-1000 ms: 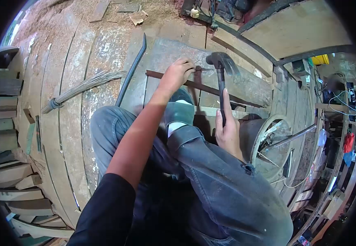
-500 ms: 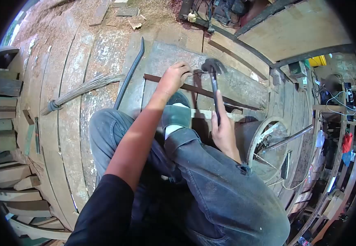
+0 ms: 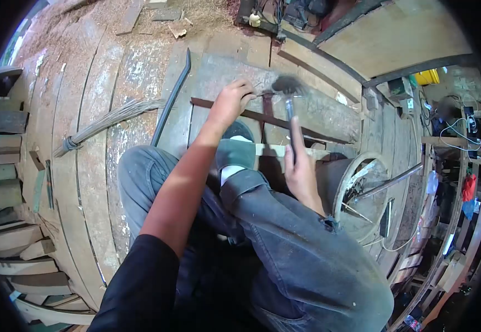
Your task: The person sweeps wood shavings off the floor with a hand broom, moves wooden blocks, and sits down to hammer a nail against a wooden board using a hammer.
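Note:
My right hand [image 3: 302,171] is wrapped round the handle of a hammer [image 3: 291,113], whose dark head is smeared by motion. Just left of the hammer head, my left hand [image 3: 233,104] pinches a thin dark rod [image 3: 263,93], perhaps a nail, pointing toward the head. Both hands are over a wide grey plank [image 3: 323,113] on the floor. A narrow reddish-brown strip [image 3: 273,119] runs along the plank's near edge, below my left hand. Whether the rod touches the plank is not clear.
A bent iron bar [image 3: 172,99] and a stick broom [image 3: 105,123] lie to the left. At right, a bucket [image 3: 337,182] on its side holds scraps and a rod. Stacked timber [image 3: 22,238] lines the left side. Sawdust [image 3: 96,19] covers the floor at the back.
The view has shifted slightly. The hammer head is more blurred and still beside the rod. My left hand keeps its pinch in nearly the same place.

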Available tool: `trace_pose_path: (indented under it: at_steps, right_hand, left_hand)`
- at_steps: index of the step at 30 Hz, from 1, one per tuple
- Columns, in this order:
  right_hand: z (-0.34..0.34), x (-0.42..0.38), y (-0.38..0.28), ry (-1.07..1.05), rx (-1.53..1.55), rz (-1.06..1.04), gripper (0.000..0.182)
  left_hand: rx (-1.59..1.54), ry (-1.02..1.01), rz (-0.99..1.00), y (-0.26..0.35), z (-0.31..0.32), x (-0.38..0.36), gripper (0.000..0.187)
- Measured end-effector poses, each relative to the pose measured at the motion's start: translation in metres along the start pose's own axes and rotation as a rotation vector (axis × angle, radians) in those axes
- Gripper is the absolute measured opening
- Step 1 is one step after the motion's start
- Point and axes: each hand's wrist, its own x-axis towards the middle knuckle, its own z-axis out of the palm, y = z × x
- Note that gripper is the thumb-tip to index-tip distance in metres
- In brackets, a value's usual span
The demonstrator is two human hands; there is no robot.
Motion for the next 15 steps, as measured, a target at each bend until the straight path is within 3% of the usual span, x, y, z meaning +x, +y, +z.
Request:
trace_pose_path:
  at_steps: [1,2,4,8,9,10,12,15]
  right_hand:
    - [-0.004,0.003,0.003,-0.131,-0.046,0.129,0.058]
    - [-0.006,0.003,0.002,-0.126,-0.045,0.124,0.058]
    - [-0.007,-0.002,0.004,0.052,0.087,-0.07,0.058]
    - [-0.004,-0.007,-0.012,-0.004,0.054,0.07,0.059]
    - [0.005,-0.003,0.003,0.022,-0.002,-0.072,0.06]
    - [0.006,-0.001,0.004,-0.069,-0.012,0.026,0.061]
    - [0.005,-0.001,-0.001,0.083,0.026,-0.169,0.06]
    - [0.0,-0.009,-0.015,0.075,0.058,-0.056,0.06]
  left_hand:
    - [-0.011,0.012,0.001,0.001,0.0,0.0,0.013]
    - [-0.022,0.019,-0.002,0.004,-0.002,-0.001,0.013]
    - [-0.022,0.008,-0.038,0.004,-0.004,-0.004,0.013]
    - [0.024,0.015,0.031,0.003,-0.002,-0.002,0.014]
    - [0.013,0.005,0.009,0.003,-0.001,-0.002,0.014]
    - [0.005,-0.002,-0.013,0.002,-0.001,-0.001,0.015]
    - [0.021,0.022,-0.033,-0.001,-0.002,0.004,0.014]
    - [0.008,0.024,-0.008,0.001,0.001,-0.002,0.014]
